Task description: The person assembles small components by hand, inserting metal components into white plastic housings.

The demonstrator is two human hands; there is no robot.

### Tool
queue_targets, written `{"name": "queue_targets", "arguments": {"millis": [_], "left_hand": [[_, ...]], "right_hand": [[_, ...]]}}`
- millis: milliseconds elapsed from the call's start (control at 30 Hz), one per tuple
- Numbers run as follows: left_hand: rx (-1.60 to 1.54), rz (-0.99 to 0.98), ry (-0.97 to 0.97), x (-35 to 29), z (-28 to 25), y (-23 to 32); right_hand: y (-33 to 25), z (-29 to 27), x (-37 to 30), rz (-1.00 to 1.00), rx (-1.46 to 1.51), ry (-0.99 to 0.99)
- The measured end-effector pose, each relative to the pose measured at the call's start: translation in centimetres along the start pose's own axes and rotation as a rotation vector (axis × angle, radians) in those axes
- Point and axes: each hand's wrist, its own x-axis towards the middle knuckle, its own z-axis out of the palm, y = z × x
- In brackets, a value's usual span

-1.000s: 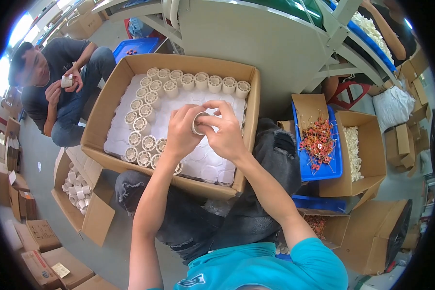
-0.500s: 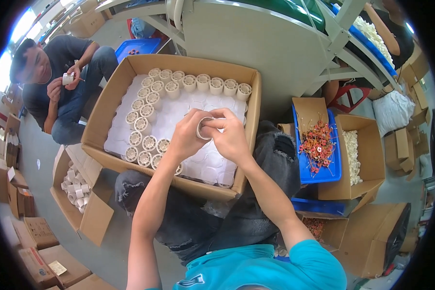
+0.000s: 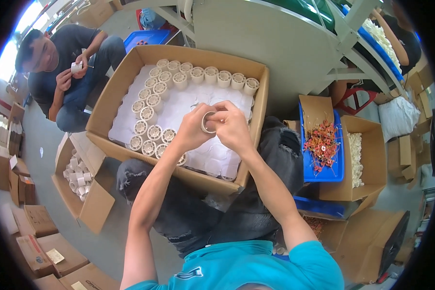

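Over the large open carton (image 3: 264,116) in front of me, my left hand (image 3: 194,129) is closed around a short white plastic cylinder (image 3: 204,124) with its open end turned to the right. My right hand (image 3: 233,129) is closed at the same cylinder, thumb and fingertips bent into its opening and over the rim. Whether those fingertips pinch a small part inside is hidden. Beneath my hands, a pale sheet with rounded pockets (image 3: 179,104) lines the carton. Similar white cylinders with slotted ends (image 3: 154,132) stand upright in rows along its far, left and near sides.
At my right are a blue tray of red-and-yellow wired parts (image 3: 322,142) and a carton with small cream pieces (image 3: 355,159). A carton of white tubes (image 3: 77,175) stands at lower left. A co-worker (image 3: 72,67) sits at far left holding a white cylinder. A grey machine panel (image 3: 266,48) rises behind.
The view has shifted a little, so the carton and its surroundings sit slightly farther right. Both hands stay on the white plastic cylinder, with the right fingertips deeper at its opening.
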Motion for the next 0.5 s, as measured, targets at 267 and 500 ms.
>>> {"name": "queue_targets", "arguments": {"millis": [267, 500], "left_hand": [[-0.019, -0.062, -0.082, -0.3, 0.1, 0.5], [0.012, -0.012, -0.141, 0.0, -0.1, 0.7]], "right_hand": [[-0.7, -0.9, -0.6, 0.009, -0.090, -0.058], [0.3, -0.3, -1.2, -0.059, -0.113, -0.005]]}}
